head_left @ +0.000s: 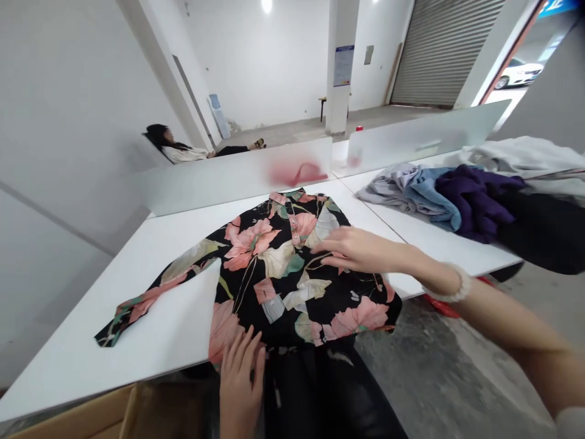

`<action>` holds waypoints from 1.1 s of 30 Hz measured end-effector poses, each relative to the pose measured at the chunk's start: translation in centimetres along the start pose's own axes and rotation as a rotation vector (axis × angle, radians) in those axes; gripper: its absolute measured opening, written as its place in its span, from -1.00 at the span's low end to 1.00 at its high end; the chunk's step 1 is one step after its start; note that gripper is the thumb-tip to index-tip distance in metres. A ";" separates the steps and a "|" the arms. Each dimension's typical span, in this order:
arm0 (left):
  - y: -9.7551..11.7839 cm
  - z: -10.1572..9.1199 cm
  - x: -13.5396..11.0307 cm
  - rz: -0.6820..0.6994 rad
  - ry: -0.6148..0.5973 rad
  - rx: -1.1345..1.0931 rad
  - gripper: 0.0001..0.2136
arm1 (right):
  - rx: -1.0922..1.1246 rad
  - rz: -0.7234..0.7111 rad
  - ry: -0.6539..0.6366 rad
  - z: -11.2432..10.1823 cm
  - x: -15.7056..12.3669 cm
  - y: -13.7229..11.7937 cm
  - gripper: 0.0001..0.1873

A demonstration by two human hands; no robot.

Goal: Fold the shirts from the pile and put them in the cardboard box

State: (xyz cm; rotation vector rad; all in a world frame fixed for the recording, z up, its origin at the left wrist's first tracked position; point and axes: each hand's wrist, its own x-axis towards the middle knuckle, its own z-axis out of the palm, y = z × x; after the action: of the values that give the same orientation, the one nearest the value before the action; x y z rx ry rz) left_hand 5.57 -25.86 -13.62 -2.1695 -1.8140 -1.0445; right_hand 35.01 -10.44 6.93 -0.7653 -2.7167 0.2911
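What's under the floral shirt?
The white table: its top shows around the floral shirt, including beside the outstretched sleeve. The surface directly beneath is covered, so whether anything else lies there can't be told.

We are wearing a bracelet (463, 283) of small, rounded, whitish beads, a single string circling the wrist behind our bare right hand (342, 247). Higher on that arm, a pale sleeve (569, 422) is showing only its blurred edge. Our left hand (240, 372) is showing slim, bare fingers, and we are wearing plain black clothing (324, 402) over our legs.
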 end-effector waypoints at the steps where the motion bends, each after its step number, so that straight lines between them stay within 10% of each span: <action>1: -0.9 -0.3 -0.8 0.008 0.002 0.026 -0.72 | 0.046 0.115 0.025 1.2 -1.5 0.6 -0.63; 8: -4.1 -2.7 -2.4 -0.210 0.070 0.049 -0.76 | 0.470 1.002 0.257 10.7 -16.3 3.0 -0.45; 12: -4.0 -2.5 2.2 -0.351 -0.011 -0.006 -0.68 | 0.615 1.105 0.322 16.2 -21.5 3.2 -0.57; 17: -2.2 1.8 9.3 -0.232 -0.139 0.013 -0.58 | 0.871 0.997 0.513 20.5 -19.7 2.3 -0.46; 22: -0.7 4.0 11.4 -0.260 -0.226 -0.071 -0.70 | 0.971 1.108 0.583 21.5 -17.4 0.5 -0.58; 28: -3.3 1.0 9.9 -0.658 -0.070 -0.315 -0.63 | 1.173 1.271 0.833 19.4 -18.7 -0.6 -0.41; 33: -6.9 -2.6 8.9 -0.759 -0.130 -0.033 -0.59 | 0.729 1.162 0.512 17.2 -21.2 0.5 -0.36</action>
State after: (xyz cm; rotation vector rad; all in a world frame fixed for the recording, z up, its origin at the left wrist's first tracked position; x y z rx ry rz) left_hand -1.42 -18.01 -8.86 -1.5879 -2.7937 -1.0484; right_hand 46.60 -23.34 -14.20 -1.7289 -1.2663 1.0483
